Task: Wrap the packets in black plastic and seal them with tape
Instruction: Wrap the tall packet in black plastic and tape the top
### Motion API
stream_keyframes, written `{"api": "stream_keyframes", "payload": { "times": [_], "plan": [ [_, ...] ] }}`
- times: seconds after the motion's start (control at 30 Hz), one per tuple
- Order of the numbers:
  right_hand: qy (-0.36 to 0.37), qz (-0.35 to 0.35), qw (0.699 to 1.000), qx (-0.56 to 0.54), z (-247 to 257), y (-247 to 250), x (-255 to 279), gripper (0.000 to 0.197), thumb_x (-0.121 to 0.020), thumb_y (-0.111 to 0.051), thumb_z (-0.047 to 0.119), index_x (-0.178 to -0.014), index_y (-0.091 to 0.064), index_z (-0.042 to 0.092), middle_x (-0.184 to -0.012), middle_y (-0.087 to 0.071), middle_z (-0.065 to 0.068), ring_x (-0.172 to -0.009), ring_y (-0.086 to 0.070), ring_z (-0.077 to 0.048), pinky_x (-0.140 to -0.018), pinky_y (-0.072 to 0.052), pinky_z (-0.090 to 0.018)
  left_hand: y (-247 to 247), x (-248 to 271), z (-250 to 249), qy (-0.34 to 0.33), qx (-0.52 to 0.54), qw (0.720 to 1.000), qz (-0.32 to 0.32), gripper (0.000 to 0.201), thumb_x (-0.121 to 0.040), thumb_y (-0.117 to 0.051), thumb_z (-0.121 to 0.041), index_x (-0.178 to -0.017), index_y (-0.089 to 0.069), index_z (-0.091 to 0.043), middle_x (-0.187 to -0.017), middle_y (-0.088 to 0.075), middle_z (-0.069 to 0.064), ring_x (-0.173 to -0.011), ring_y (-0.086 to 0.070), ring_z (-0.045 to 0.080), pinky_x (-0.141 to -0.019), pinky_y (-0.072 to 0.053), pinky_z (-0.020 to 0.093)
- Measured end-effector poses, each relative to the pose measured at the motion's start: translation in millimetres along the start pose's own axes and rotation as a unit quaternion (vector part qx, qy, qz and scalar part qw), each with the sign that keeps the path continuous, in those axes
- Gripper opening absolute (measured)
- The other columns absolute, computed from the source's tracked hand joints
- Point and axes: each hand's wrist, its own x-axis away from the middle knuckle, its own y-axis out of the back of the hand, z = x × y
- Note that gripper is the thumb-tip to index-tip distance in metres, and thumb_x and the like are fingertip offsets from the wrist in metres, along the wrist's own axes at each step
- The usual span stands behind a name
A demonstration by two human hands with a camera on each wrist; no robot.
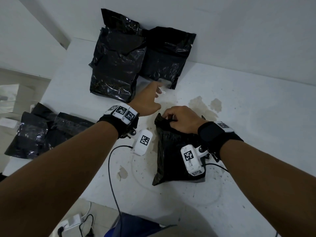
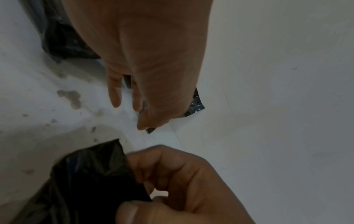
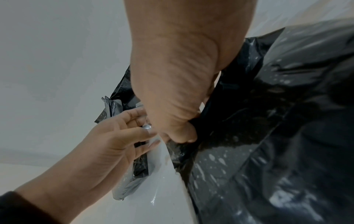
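Two hands worked over the stained white table (image 1: 239, 100). Our right hand (image 1: 181, 119) pinched the bunched top edge of the black-wrapped packet (image 1: 171, 151), thumb and curled fingers closed on the plastic; that packet lay flat at the near middle of the table. Our left hand (image 1: 147, 101) reached beyond the packet toward two sealed black parcels (image 1: 116, 65) propped against the wall at the table's far edge. Its fingers were nearly straight and spread narrowly, the fingertips (image 3: 151, 134) touching a clear shiny strip (image 1: 162, 84) at the parcels' lower edge; we could not tell whether they gripped it. Left of the packet, at the table's left edge, lay more black-wrapped parcels (image 1: 34, 134).

We could read no brand, label or writing on any wrapping. The only markings were the black-and-white square codes on the white wrist cameras (image 1: 142, 141) and wristband tags, which carried no letters.
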Motion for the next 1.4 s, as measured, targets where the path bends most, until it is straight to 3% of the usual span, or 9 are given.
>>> {"api": "stream_keyframes", "payload": {
  "times": [0.13,0.3,0.53,0.73,1.0,1.17,1.23,1.33,1.4],
  "plan": [
    [-0.002,-0.021,1.000,0.017,3,-1,0,0.025,-0.084,-0.071,0.019,-0.109,-0.071,0.022,-0.088,-0.062,0.006,-0.083,-0.058,-0.014,-0.079,-0.047,-0.026,-2,1,-1,-0.027,-0.067,0.997,0.012,0.077,-0.077,-0.072,-0.002,-0.144,-0.035,-0.012,-0.128,-0.047,0.003,-0.111,-0.049,0.015,-0.092,-0.043,0.025],
    [0.008,-0.028,0.999,0.032,1,-3,-1,0.024,-0.089,-0.066,0.018,-0.113,-0.071,0.020,-0.095,-0.065,0.002,-0.084,-0.054,-0.013,-0.079,-0.044,-0.025,2,5,1,-0.027,-0.160,0.984,0.068,0.086,-0.076,-0.069,-0.009,-0.150,-0.026,-0.016,-0.139,-0.046,-0.001,-0.127,-0.046,0.018,-0.111,-0.031,0.049],
    [0.009,-0.009,0.999,0.046,-5,-4,1,0.025,-0.092,-0.059,0.014,-0.114,-0.070,0.019,-0.103,-0.058,-0.001,-0.091,-0.053,-0.018,-0.081,-0.039,-0.026,12,7,2,-0.026,-0.103,0.994,0.037,0.078,-0.081,-0.064,-0.001,-0.150,-0.028,-0.009,-0.137,-0.046,0.007,-0.120,-0.048,0.021,-0.102,-0.044,0.037],
    [-0.026,-0.056,0.998,0.027,4,-4,-4,0.016,-0.085,-0.071,0.020,-0.100,-0.069,0.014,-0.103,-0.069,-0.004,-0.097,-0.063,-0.023,-0.086,-0.051,-0.037,8,15,-3,-0.020,-0.103,0.993,0.046,0.084,-0.080,-0.069,-0.005,-0.152,-0.025,-0.011,-0.139,-0.045,0.004,-0.125,-0.046,0.020,-0.106,-0.041,0.039],
    [0.002,-0.013,1.000,0.021,3,-4,5,0.027,-0.090,-0.062,0.014,-0.116,-0.069,0.019,-0.113,-0.069,-0.003,-0.103,-0.062,-0.021,-0.092,-0.049,-0.032,6,23,3,-0.018,-0.088,0.996,0.017,0.076,-0.083,-0.066,-0.004,-0.149,-0.030,-0.009,-0.136,-0.048,0.007,-0.121,-0.050,0.022,-0.101,-0.044,0.033],
    [-0.085,-0.219,0.967,-0.095,-7,6,6,0.016,-0.091,-0.066,0.032,-0.087,-0.066,0.017,-0.082,-0.066,0.008,-0.078,-0.062,-0.014,-0.073,-0.049,-0.025,17,22,-10,-0.070,-0.079,0.994,-0.038,0.051,-0.087,-0.065,-0.011,-0.135,-0.049,-0.013,-0.115,-0.063,-0.002,-0.100,-0.062,0.016,-0.089,-0.051,0.035],
    [-0.120,-0.287,0.931,-0.189,-12,12,5,0.021,-0.093,-0.062,0.036,-0.081,-0.061,0.019,-0.080,-0.067,0.005,-0.078,-0.064,-0.018,-0.077,-0.053,-0.034,20,22,-13,-0.075,-0.078,0.993,-0.037,0.044,-0.088,-0.064,-0.013,-0.131,-0.052,-0.015,-0.107,-0.065,-0.008,-0.095,-0.064,0.013,-0.085,-0.053,0.032],
    [-0.150,-0.342,0.880,-0.294,-11,27,8,0.020,-0.094,-0.057,0.040,-0.082,-0.054,0.025,-0.082,-0.069,0.002,-0.079,-0.065,-0.022,-0.084,-0.056,-0.049,20,23,-14,-0.074,-0.037,0.996,-0.036,0.038,-0.090,-0.064,-0.012,-0.126,-0.056,-0.017,-0.103,-0.066,-0.008,-0.092,-0.063,0.011,-0.074,-0.051,0.019],
    [-0.150,-0.322,0.882,-0.309,-7,36,10,0.022,-0.096,-0.055,0.042,-0.087,-0.055,0.021,-0.085,-0.069,0.000,-0.075,-0.063,-0.017,-0.082,-0.056,-0.047,18,26,-10,-0.059,0.019,0.996,-0.057,0.034,-0.090,-0.065,-0.011,-0.122,-0.058,-0.017,-0.099,-0.067,-0.006,-0.092,-0.062,0.012,-0.074,-0.049,0.017]
  ]
}}
